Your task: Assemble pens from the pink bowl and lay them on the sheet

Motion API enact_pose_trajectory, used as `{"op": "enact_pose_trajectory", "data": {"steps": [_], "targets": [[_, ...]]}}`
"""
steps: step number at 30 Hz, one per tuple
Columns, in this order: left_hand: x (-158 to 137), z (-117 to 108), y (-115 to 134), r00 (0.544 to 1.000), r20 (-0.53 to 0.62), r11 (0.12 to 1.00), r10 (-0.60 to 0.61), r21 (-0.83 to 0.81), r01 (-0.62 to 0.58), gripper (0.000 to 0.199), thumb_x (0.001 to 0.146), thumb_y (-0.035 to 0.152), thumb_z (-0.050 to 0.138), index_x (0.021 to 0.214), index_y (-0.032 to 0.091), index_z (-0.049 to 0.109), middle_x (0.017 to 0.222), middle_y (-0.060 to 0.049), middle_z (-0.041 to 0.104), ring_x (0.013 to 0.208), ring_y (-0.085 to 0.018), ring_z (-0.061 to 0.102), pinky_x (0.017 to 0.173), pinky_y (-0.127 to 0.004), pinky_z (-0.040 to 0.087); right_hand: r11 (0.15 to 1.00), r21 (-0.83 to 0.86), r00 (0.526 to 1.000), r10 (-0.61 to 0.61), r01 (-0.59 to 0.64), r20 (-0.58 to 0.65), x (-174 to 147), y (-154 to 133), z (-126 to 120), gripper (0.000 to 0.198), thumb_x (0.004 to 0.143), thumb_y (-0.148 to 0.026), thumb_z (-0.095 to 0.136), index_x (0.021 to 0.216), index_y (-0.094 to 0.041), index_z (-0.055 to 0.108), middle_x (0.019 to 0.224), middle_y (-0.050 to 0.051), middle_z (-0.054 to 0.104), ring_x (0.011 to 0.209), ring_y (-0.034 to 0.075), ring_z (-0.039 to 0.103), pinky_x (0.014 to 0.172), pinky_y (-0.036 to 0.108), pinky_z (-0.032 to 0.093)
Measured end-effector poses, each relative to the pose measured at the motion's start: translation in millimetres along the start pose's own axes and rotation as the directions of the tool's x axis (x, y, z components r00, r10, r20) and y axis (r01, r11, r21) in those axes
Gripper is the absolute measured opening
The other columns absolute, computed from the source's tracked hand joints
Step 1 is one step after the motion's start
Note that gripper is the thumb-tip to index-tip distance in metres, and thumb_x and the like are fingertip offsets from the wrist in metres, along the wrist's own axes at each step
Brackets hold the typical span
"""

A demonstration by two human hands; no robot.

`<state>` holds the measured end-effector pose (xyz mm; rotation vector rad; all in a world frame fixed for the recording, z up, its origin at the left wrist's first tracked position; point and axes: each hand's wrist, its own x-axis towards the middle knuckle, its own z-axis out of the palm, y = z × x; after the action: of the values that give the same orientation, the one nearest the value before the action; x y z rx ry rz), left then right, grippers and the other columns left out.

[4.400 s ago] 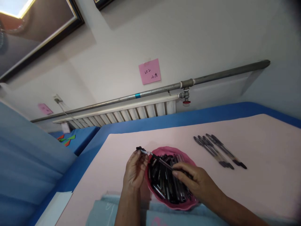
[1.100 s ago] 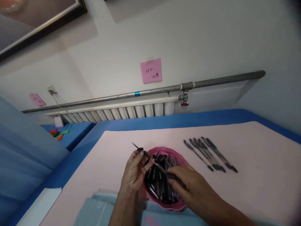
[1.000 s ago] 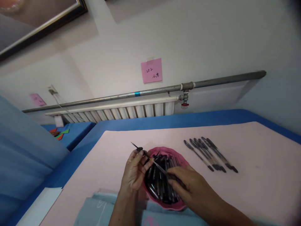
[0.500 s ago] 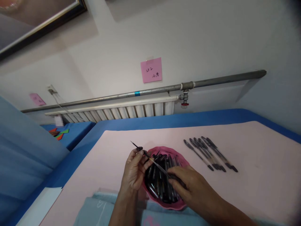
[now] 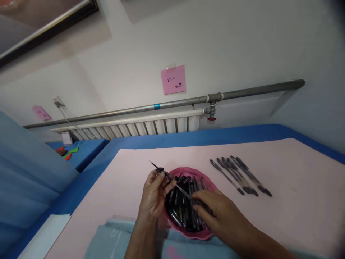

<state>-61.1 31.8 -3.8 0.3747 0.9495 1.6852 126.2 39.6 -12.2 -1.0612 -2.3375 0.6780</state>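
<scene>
My left hand [image 5: 154, 192] pinches a thin dark pen refill [image 5: 154, 165], its tip pointing up and left. A small black part sits at those fingertips, perhaps a cap; I cannot tell. From there a clear pen barrel [image 5: 184, 192] runs down to the right, its lower end gripped by my right hand [image 5: 219, 212]. Refill and barrel are in line, though the left fingers partly hide where they meet. Both hands are above a pink scalloped basket [image 5: 198, 236] full of black and clear pen parts [image 5: 181, 212].
Several black-capped pens [image 5: 238, 176] lie side by side on the pink table cover [image 5: 296, 172], right of the basket. Light-blue cloth [image 5: 110, 239] is at the near edge, a white sheet [image 5: 44, 235] at left. Behind the table are a radiator [image 5: 161, 126] and a pipe [image 5: 248, 91].
Both hands keep almost the same pose and hold. The whole view has shifted very slightly.
</scene>
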Motion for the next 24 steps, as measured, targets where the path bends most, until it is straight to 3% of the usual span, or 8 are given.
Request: {"op": "enact_pose_trajectory", "data": {"steps": [24], "targets": [[-0.9,2.0,-3.3,0.999,0.001,0.999,0.035,0.007,-0.035,0.025,0.063,0.018,0.075,0.079,0.017,0.056,0.070,0.001,0.063,0.070,-0.015,0.065,0.070,-0.032,0.055,1.000,0.005,1.000,-0.011,0.011,0.004,1.4,0.7,0.2,0.018,0.083,-0.013,0.051,0.091,-0.024,0.062,0.084,0.001,0.068,0.076,0.021,0.059,0.072,0.040,0.047]]}}
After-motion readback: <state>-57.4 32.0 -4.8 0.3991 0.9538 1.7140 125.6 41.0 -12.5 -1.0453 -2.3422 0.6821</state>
